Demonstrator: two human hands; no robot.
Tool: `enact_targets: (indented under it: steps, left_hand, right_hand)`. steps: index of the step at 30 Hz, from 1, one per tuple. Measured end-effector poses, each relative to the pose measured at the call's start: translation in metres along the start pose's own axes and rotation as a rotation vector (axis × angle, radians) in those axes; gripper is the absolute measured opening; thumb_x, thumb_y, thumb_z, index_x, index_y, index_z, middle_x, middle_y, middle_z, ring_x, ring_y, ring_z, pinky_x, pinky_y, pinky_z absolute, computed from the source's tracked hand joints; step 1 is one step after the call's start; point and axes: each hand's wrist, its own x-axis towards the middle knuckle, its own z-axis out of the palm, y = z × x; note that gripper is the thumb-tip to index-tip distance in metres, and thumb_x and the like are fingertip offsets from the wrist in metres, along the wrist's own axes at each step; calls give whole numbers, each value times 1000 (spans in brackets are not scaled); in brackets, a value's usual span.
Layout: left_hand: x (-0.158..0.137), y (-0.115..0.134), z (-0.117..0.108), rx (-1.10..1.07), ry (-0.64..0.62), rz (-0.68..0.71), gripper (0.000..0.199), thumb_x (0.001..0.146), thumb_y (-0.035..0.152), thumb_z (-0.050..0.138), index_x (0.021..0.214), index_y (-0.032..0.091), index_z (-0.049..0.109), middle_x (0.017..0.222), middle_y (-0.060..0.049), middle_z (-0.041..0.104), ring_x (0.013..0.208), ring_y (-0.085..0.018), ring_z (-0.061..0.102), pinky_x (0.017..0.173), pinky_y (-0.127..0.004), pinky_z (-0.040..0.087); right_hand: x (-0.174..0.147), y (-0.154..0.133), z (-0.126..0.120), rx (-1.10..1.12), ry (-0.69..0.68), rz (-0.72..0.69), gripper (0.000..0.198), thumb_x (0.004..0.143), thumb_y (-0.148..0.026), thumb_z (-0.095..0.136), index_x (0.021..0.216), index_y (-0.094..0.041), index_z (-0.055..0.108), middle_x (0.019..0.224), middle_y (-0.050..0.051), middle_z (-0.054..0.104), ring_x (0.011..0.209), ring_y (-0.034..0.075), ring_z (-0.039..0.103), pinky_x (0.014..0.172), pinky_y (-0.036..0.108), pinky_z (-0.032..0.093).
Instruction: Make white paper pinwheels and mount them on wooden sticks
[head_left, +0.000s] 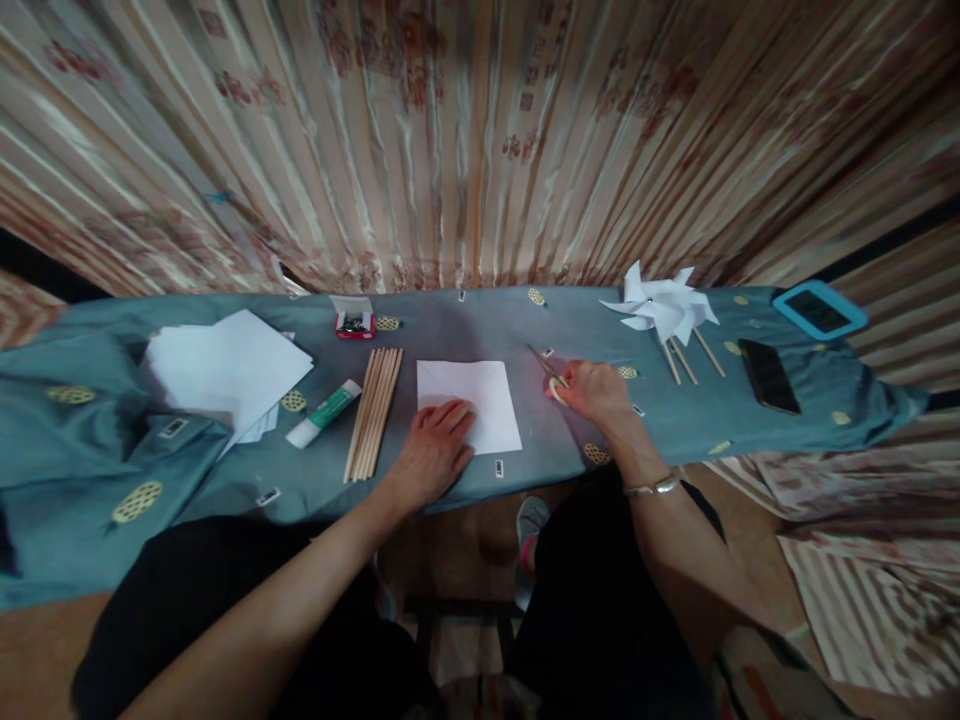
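Note:
A white square sheet of paper (487, 400) lies on the cloth-covered table in front of me, with faint crease lines on it. My left hand (437, 445) rests flat on its lower left part, fingers stretched out. To the right of the sheet, my right hand (596, 390) is closed round the pale handles of a pair of scissors (541, 362). The blades point away from me to the upper left, close to the table and apart from the paper.
Left of the sheet lie wooden sticks (373, 415), a green glue stick (324, 414), a small red box (355, 322) and stacked white paper (225, 365). On the right are white paper pinwheels (664, 305), a dark phone (769, 376) and a blue-framed device (820, 309). A curtain (450, 150) hangs behind.

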Motion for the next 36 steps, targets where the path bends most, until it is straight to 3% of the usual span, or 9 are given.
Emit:
enact_targets:
  steps: [6,10,13,17,21,26,32,34,36]
  left_hand:
    - [-1,-4,-6,-63,47,1,41,91,21,51,131,11,52,139,-18,53,130,-30,47,104,-50,39]
    - [-9,-31,-29,-72,283,-60,37,92,27,50,125,12,56,122,-15,62,114,-28,55,100,-45,43]
    - [-31,-65,-48,12,426,-271,34,89,32,53,116,13,62,110,-14,64,104,-30,56,94,-46,46]
    - [-72,-101,-60,98,369,-468,45,84,37,56,120,11,61,115,-16,62,109,-34,54,94,-47,46]
    - [-93,-109,-57,79,245,-534,43,83,40,53,115,13,62,111,-15,65,106,-31,58,95,-44,47]
    - [-90,-107,-55,-42,333,-616,39,82,40,51,107,15,67,102,-13,68,93,-27,62,86,-39,49]
    - [-68,-76,-62,-734,570,-679,55,70,55,67,106,13,68,90,-6,69,76,-18,61,71,-30,49]
    - [-56,-53,-63,-969,474,-637,55,68,55,71,105,14,69,83,-5,69,72,-18,61,68,-29,50]
    - [-44,-29,-61,-1131,345,-589,52,67,54,72,100,14,71,75,-3,68,68,-17,60,63,-28,50]
  right_hand:
    - [2,4,-3,57,-60,-27,36,83,-46,63,97,-15,72,95,15,75,93,32,71,77,36,51]
    - [-2,0,-3,30,11,-10,34,86,-44,59,97,-13,70,95,16,75,94,31,71,78,35,51]
    - [-3,-3,-2,1,83,41,39,88,-44,56,102,-10,66,96,21,73,93,33,71,77,37,51]
    - [1,-3,2,-25,96,51,36,89,-41,54,101,-10,67,95,21,73,91,33,71,75,37,51]
    - [5,-3,4,-44,50,17,38,88,-44,56,93,-10,70,96,20,73,91,34,70,75,38,51]
    - [3,6,-5,59,-43,-79,26,82,-39,65,81,-15,73,87,15,74,85,30,69,73,36,48]
    - [-14,-6,-15,633,217,-87,23,86,-34,60,96,-16,72,85,10,74,79,23,67,75,36,49]
    - [-26,-29,-16,963,136,-222,25,85,-37,59,95,-17,71,88,7,74,74,16,66,71,30,50]
    - [-38,-55,-15,1380,-137,-400,34,76,-39,70,102,-18,69,100,7,73,78,15,65,73,29,52]
